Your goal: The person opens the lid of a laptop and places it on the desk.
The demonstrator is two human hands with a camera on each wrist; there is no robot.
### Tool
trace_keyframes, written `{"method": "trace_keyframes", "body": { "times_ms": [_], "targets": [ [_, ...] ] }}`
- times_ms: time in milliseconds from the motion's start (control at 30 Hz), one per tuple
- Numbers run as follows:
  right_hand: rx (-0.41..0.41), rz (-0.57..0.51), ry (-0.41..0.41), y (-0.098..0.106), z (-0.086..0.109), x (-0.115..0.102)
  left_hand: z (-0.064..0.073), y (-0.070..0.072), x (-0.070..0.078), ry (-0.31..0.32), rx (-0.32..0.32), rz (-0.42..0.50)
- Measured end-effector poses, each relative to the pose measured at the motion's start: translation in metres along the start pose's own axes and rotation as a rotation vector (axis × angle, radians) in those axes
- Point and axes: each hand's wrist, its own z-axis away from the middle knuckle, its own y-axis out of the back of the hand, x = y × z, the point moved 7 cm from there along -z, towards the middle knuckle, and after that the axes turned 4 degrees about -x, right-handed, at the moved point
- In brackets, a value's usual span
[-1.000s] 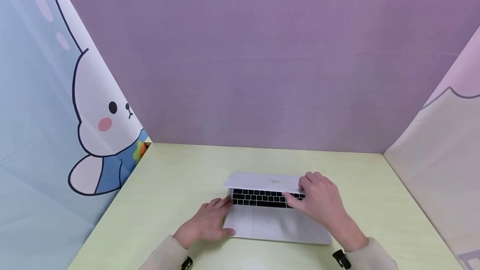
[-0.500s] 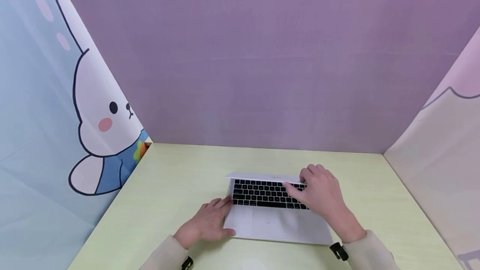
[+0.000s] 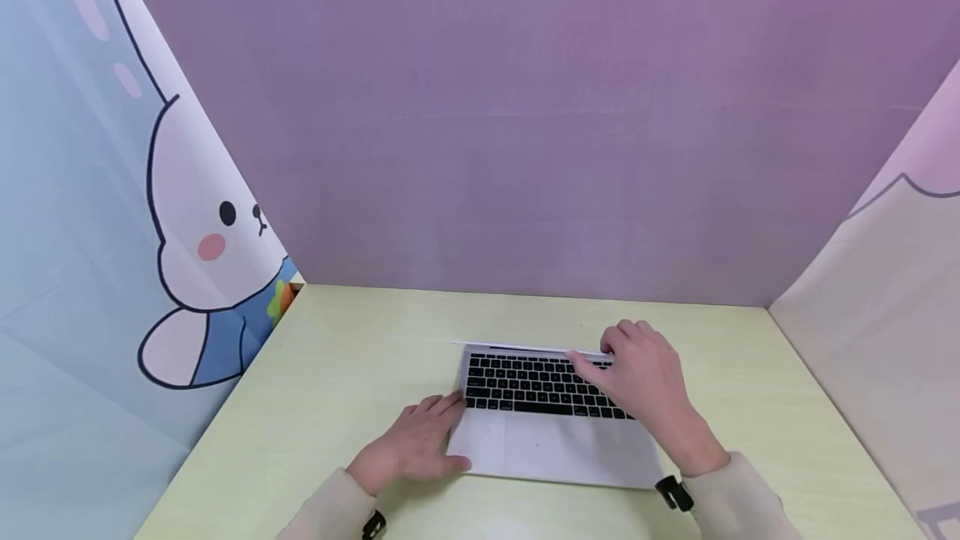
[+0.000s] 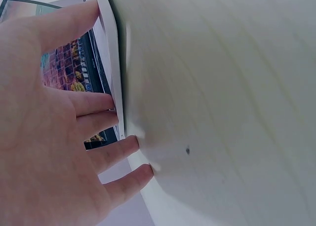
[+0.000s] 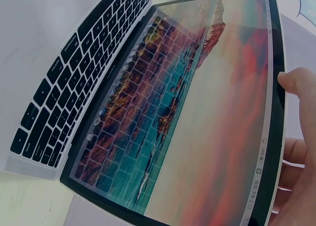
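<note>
A silver laptop (image 3: 555, 448) lies on the pale table, its lid raised to about upright, edge-on in the head view. My right hand (image 3: 645, 382) pinches the lid's top edge, thumb on the screen side and fingers behind. In the right wrist view the screen (image 5: 207, 97) is lit with a colourful coastal picture, and the black keyboard (image 5: 64, 92) shows beside it. My left hand (image 3: 420, 444) rests with straight fingers at the left edge of the laptop's base. In the left wrist view its fingertips (image 4: 114, 118) touch the base's side, others the table.
The pale wooden table (image 3: 360, 340) extends around the laptop. Behind it hangs a purple cloth backdrop (image 3: 525, 123). A cloth with a cartoon rabbit (image 3: 217, 232) hangs at the left, and a pale cloth (image 3: 885, 315) at the right.
The lid has swung up and back from a low tilt, uncovering the whole keyboard. My right hand has moved slightly up and away with its edge. The left hand has stayed in place.
</note>
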Motion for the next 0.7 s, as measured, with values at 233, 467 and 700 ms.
{"method": "trace_keyframes", "body": {
  "times_ms": [233, 467, 700],
  "targets": [
    [0.040, 0.002, 0.019, 0.0019, -0.0034, -0.0003, 0.0000, -0.0005, -0.0005, -0.019, 0.000, 0.001],
    [0.077, 0.012, 0.020, 0.0032, -0.0075, 0.0014, -0.0002, 0.0022, 0.0020, -0.024, 0.006, -0.014],
    [0.074, 0.015, 0.013, 0.0034, -0.0091, 0.0019, -0.0005, 0.0030, 0.0033, -0.008, -0.003, -0.020]
  ]
}}
